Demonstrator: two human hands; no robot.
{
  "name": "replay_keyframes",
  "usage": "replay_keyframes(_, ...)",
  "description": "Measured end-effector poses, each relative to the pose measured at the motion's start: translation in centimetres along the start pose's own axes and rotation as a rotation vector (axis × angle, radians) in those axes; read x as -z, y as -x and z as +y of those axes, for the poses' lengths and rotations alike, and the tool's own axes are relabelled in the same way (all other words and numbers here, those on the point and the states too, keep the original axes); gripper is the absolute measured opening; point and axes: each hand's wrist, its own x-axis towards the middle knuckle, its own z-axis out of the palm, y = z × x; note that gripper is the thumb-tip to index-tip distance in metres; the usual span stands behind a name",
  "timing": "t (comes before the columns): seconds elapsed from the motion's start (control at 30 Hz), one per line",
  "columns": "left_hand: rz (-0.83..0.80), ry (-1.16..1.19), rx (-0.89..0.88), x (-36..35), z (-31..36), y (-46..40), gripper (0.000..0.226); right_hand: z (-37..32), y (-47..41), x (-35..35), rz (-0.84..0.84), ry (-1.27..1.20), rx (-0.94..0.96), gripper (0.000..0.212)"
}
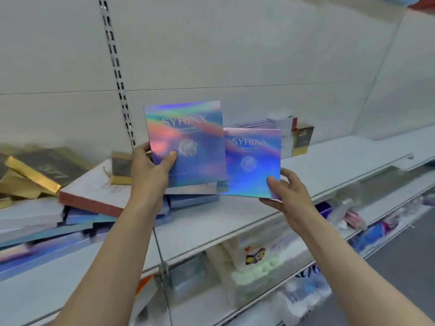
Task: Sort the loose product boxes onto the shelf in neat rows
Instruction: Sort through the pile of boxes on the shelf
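Observation:
My left hand [150, 169] grips a holographic blue box [188, 137] marked SYRINX by its lower left edge, thumb on the front. My right hand [286, 192] pinches a second, smaller-looking holographic SYRINX box [253, 158] at its lower right corner. Both boxes are held upright, side by side, above the white shelf [235, 222]. The left box overlaps the right one's left edge. Under them lies a flat pile of similar blue boxes [193, 200].
A loose heap on the shelf's left holds gold-edged dark boxes [37, 170], a white box with a red edge [91, 196] and blue boxes [70, 224]. Upright boxes [302, 140] stand at the back right. Lower shelves [270, 267] carry blurred packets.

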Motion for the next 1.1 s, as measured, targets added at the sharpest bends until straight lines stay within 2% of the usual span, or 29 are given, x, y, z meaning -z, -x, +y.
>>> replay_keyframes(0.13, 0.069, -0.017, 0.006, -4.4, -0.7, -3.5, 0.044, 1.0, -7.3, 1.5, -0.02, 0.028, -0.036, 0.028)
replay_keyframes(0.33, 0.144, -0.095, 0.027, -7.2, -1.9, -5.6, 0.043, 4.3, -13.9, 0.5, -0.128, 0.053, -0.071, 0.031)
replay_keyframes(0.43, 0.195, -0.119, 0.048, -8.0, -2.2, -6.0, 0.044, 5.3, -16.4, -0.4, -0.147, 0.093, -0.063, 0.024)
replay_keyframes(0.6, 0.307, -0.15, 0.06, -9.5, -2.9, -5.1, 0.042, 6.9, -19.8, -1.1, -0.057, 0.527, 0.098, 0.017)
replay_keyframes(0.73, 0.321, -0.137, 0.065, -12.0, -3.3, -4.2, 0.038, 5.6, -20.9, -0.6, 0.002, 0.903, 0.216, 0.037)
replay_keyframes(0.8, 0.302, -0.114, 0.066, -14.0, -3.4, -3.6, 0.038, 4.3, -21.8, 0.4, -0.04, 0.796, 0.273, 0.037)
replay_keyframes(0.9, 0.259, -0.122, 0.068, -17.4, -3.6, -3.2, 0.04, 0.1, -21.9, 1.2, -0.285, 0.219, 0.196, 0.026)
replay_keyframes(0.97, 0.223, -0.147, 0.055, -19.9, -4.1, -2.9, 0.04, -2.0, -22.1, 1.7, -0.45, -0.025, 0.105, 0.031)
replay_keyframes(1.0, 0.204, -0.149, 0.048, -21.0, -4.4, -2.9, 0.039, -2.6, -22.4, 2.1, -0.485, -0.087, 0.091, 0.031)
replay_keyframes(1.1, 0.131, -0.215, -0.011, -24.1, -5.0, -3.2, 0.04, -3.5, -24.3, 4.2, -0.45, -0.206, 0.076, 0.023)
